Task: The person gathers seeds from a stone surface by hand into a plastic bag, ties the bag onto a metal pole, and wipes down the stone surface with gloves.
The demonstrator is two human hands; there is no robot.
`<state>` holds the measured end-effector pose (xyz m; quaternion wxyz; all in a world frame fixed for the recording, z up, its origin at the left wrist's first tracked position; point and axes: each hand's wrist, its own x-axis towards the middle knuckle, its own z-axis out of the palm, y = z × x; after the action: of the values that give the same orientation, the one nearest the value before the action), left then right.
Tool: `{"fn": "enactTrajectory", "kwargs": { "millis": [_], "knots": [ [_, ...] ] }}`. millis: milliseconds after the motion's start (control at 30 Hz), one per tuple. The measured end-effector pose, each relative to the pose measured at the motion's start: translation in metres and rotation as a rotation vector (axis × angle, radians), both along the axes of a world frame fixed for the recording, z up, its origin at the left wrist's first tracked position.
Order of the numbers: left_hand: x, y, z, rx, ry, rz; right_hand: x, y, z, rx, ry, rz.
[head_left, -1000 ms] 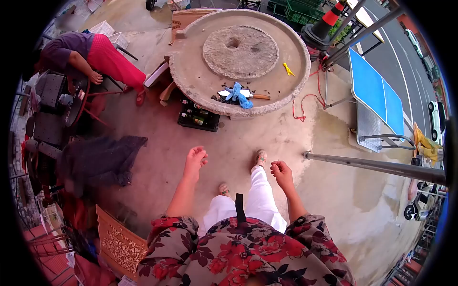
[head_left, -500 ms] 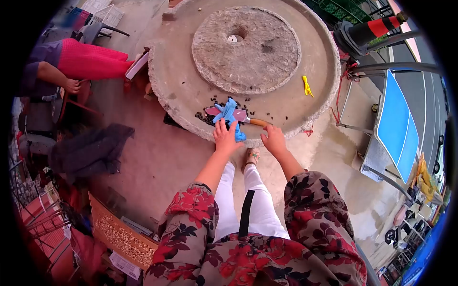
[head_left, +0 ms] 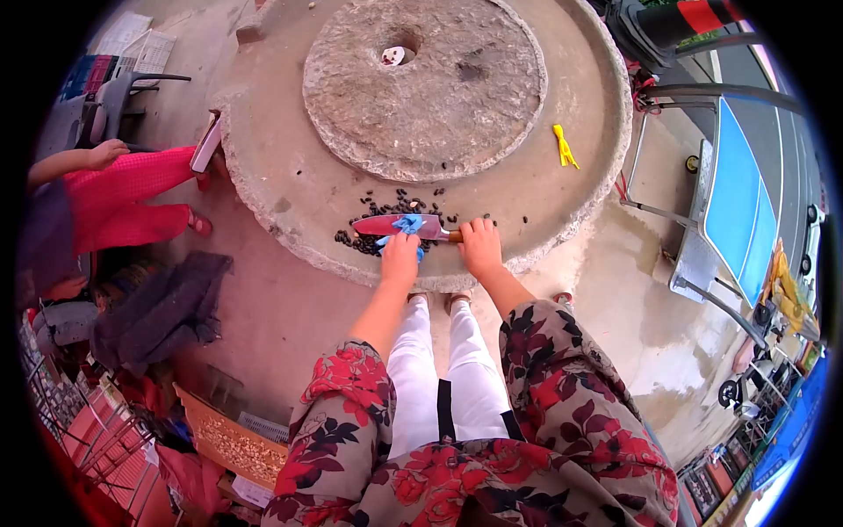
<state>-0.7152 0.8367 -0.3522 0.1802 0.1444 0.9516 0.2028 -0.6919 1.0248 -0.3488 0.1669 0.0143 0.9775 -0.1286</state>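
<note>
A large knife (head_left: 373, 226) with a wooden handle lies level near the front rim of the round stone trough (head_left: 263, 189), its blade to the left. My right hand (head_left: 480, 250) is closed around the handle, most of which it hides. My left hand (head_left: 400, 257) is closed on a crumpled blue cloth (head_left: 408, 223), which wraps across the blade; much of the cloth is under the fingers. Many small dark oval pieces (head_left: 353, 239), too small to name surely, lie around and beneath the blade.
A rough millstone (head_left: 421, 105) with a hole fills the trough's middle. A yellow strip (head_left: 565, 146) lies at right. Another person in pink trousers (head_left: 132, 198) is at left, near a dark draped cloth (head_left: 162, 303). A folded blue table (head_left: 738, 206) stands at right.
My left hand has closed on the blue cloth over the blade. My right hand has wrapped around the knife handle. The knife has shifted left and lower, and my view has moved.
</note>
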Motion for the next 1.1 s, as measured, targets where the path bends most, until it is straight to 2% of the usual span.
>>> {"fn": "enactTrajectory", "kwargs": {
  "millis": [33, 133, 200, 300, 467, 567, 667, 767, 867, 967, 1033, 1100],
  "knots": [
    [-0.002, 0.0, 0.001, 0.016, -0.046, -0.013, -0.001, 0.002, -0.002, -0.017, 0.008, 0.01],
    [-0.005, 0.002, 0.032, 0.101, 0.064, -0.007, -0.004, 0.006, -0.004, -0.048, -0.011, 0.04],
    [-0.002, 0.005, 0.048, 0.195, 0.101, 0.09, -0.005, 0.008, -0.002, -0.049, -0.009, 0.056],
    [0.004, 0.005, 0.061, 0.335, 0.079, 0.227, -0.005, 0.015, -0.003, -0.208, -0.158, -0.04],
    [0.012, 0.013, 0.083, 0.414, 0.134, 0.318, 0.011, 0.02, 0.027, -0.407, -0.087, -0.408],
    [0.015, 0.023, 0.071, 0.37, 0.212, 0.366, 0.019, 0.03, 0.023, -0.466, 0.049, -0.702],
    [0.016, 0.024, 0.057, 0.472, 0.017, 0.361, 0.016, 0.048, 0.024, -0.471, 0.161, -0.934],
    [0.007, 0.034, 0.081, 0.501, -0.327, 0.451, 0.0, 0.078, 0.013, -0.398, 0.293, -1.045],
    [0.012, 0.033, 0.066, 0.58, -0.249, 0.463, -0.027, 0.109, 0.003, -0.303, 0.328, -1.1],
    [0.013, 0.02, 0.058, 0.611, -0.463, 0.613, -0.054, 0.14, -0.01, -0.19, 0.267, -1.118],
    [0.017, 0.01, 0.053, 0.587, -0.492, 0.705, -0.068, 0.156, -0.017, -0.163, 0.301, -1.077],
    [0.021, -0.003, 0.049, 0.565, -0.556, 0.761, -0.08, 0.171, -0.026, -0.112, 0.203, -1.062]
  ]
}}
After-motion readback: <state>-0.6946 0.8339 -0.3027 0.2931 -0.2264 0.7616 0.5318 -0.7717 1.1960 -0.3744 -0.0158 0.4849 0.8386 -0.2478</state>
